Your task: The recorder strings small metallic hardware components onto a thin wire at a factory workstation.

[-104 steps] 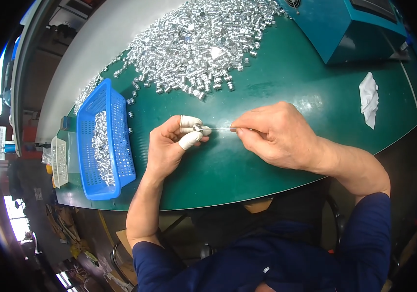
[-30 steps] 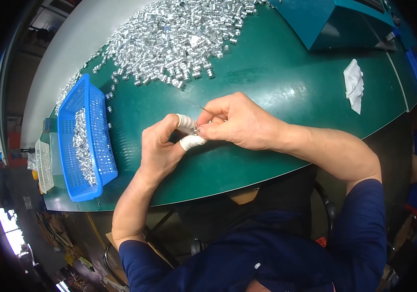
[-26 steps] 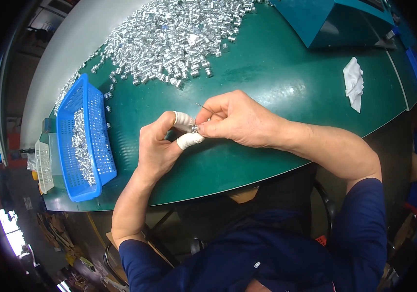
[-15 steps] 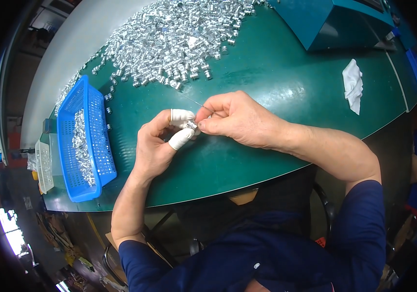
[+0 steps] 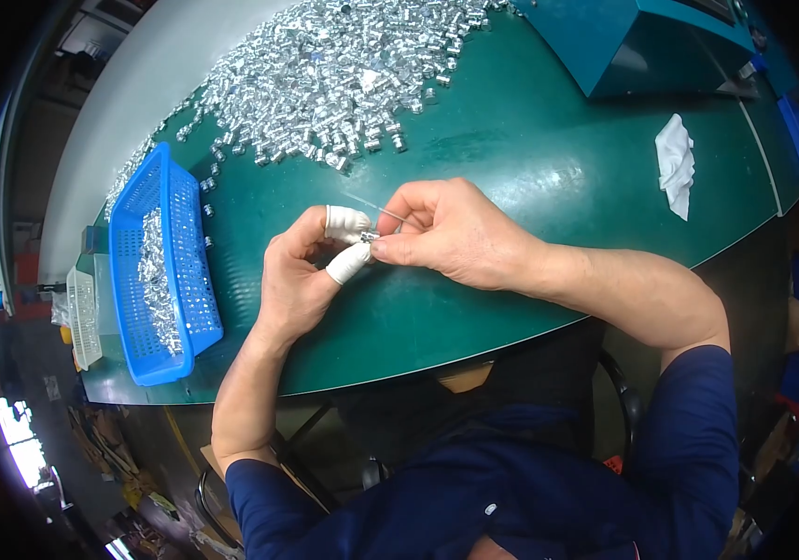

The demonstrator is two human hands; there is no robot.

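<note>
Between thumb and forefinger, both wearing white finger cots, my left hand pinches a small shiny metal fitting. My right hand is closed around a thin, pale rod, whose free end points up and left past the left fingers. The right thumb tip touches the fitting or lies right beside it. Both hands meet just above the green tabletop. Fingers cover much of the fitting, and the rod's other end is hidden in the right hand.
A large pile of similar metal fittings spreads across the far side. At the left stands a blue perforated basket with more fittings inside, beside a pale basket. A white cloth lies at the right, below a teal box-shaped housing.
The rod has shifted slightly and now looks paler and blurred. My right thumb has moved a little left and down, and the fitting has turned slightly between the fingers.
</note>
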